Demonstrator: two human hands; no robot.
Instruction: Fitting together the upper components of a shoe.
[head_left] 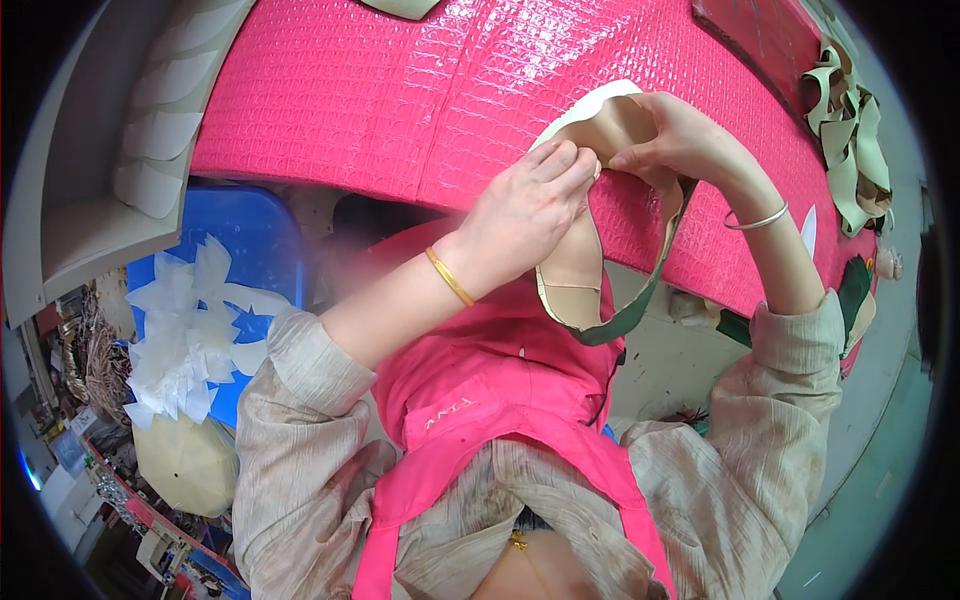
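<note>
A floppy, loop-shaped shoe upper [572, 262] hangs between my hands over the near edge of the pink table. Its inside is tan, one rim is pale cream, and a dark green strip runs along its lower right side. My left hand [522, 212] is closed, thumb and fingertips pinching the upper's edge near the middle of the loop. My right hand [690, 142] grips the top right of it, thumb on the tan inside and fingers round the back. What lies under the left fingertips is hidden.
Shiny pink textured sheeting covers the table [380, 110]. Similar cream and green pieces [850, 140] hang over its right side. A blue tub [270, 225] at the left holds a pile of translucent white cutouts [190, 330]. Beside it stands a grey shelf [110, 235] with pale curved pieces.
</note>
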